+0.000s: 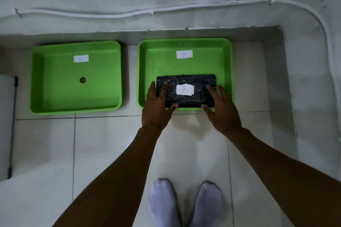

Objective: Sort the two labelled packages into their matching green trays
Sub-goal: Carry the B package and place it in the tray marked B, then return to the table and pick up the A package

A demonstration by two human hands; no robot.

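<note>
Two green trays sit side by side on the tiled floor. The left tray (73, 45) has a white label marked A (80, 58), and the right tray (184, 41) has one marked B (184, 54). A black package with a white B label (186, 81) lies in the near half of the right tray. My left hand (156, 108) grips its left end, fingers on top and thumb at the near edge. My right hand (221, 110) grips its right end the same way. No other package is in view.
A small dark round spot (82, 80) marks the middle of the left tray. A white cable (129, 14) runs along the wall behind the trays. My feet in white socks (164, 201) stand on the tiles. A white panel (5, 125) stands at the left edge.
</note>
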